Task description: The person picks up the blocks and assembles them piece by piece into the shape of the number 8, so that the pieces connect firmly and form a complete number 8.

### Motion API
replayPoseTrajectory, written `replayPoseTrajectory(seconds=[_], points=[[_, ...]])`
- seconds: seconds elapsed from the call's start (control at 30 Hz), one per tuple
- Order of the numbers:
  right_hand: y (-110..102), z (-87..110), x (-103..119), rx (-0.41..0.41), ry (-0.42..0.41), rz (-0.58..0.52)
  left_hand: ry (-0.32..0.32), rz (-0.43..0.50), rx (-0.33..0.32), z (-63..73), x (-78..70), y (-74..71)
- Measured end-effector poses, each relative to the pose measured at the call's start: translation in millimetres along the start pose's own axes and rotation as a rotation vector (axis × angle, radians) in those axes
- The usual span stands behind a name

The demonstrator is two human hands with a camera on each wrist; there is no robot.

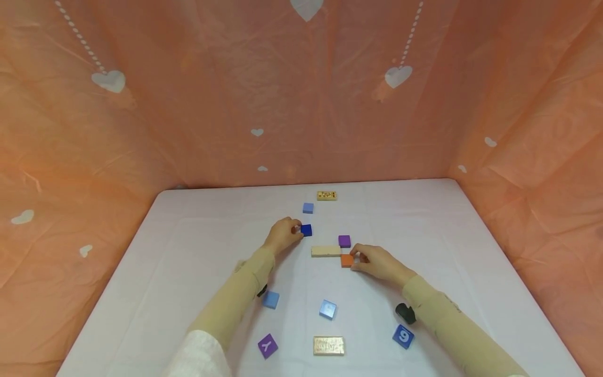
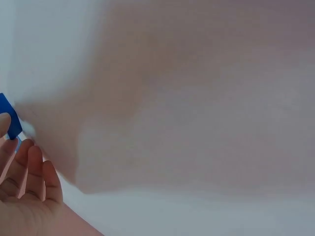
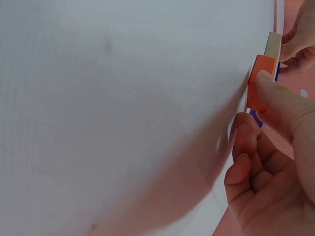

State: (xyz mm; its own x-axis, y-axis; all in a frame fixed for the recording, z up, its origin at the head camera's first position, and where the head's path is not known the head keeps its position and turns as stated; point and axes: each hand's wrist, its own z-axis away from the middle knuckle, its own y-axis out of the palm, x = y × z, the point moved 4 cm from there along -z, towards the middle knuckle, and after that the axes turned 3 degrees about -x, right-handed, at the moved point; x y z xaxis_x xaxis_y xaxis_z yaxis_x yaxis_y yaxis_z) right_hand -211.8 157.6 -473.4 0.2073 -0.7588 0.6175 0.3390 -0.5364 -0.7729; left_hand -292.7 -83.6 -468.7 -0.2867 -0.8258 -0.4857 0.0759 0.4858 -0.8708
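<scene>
My left hand pinches a dark blue square block between thumb and fingers; in the left wrist view that blue block shows at the left edge. My right hand grips an orange block by its right side. In the right wrist view the thumb lies across the orange block, with the other fingers curled below. At the orange block's upper left lies a long pale wooden block, and a purple block sits just behind it.
Toward the back of the white table lie a light blue block and a gold bar. Nearer are two light blue blocks, a purple Y block, another gold bar and a blue numbered block. Orange curtains enclose the table.
</scene>
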Motion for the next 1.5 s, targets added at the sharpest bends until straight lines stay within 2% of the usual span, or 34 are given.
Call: replayPoseTrajectory(seconds=[0.2, 0.4, 0.7, 1.5], points=[[0, 0.6, 0, -0.006, 0.004, -0.007, 0.075, -0.074, 0.021, 8.5, -4.1, -3.2], [1, 0.0, 0, -0.006, -0.001, -0.001, 0.090, -0.169, 0.026, 14.9, -3.8, -4.5], [2, 0.1, -2, -0.025, -0.037, 0.034, 0.107, -0.214, 0.045, 19.4, -4.1, -3.7], [3, 0.0, -1, -0.022, -0.007, 0.018, 0.140, -0.161, 0.055, 25.0, -3.6, -4.8]])
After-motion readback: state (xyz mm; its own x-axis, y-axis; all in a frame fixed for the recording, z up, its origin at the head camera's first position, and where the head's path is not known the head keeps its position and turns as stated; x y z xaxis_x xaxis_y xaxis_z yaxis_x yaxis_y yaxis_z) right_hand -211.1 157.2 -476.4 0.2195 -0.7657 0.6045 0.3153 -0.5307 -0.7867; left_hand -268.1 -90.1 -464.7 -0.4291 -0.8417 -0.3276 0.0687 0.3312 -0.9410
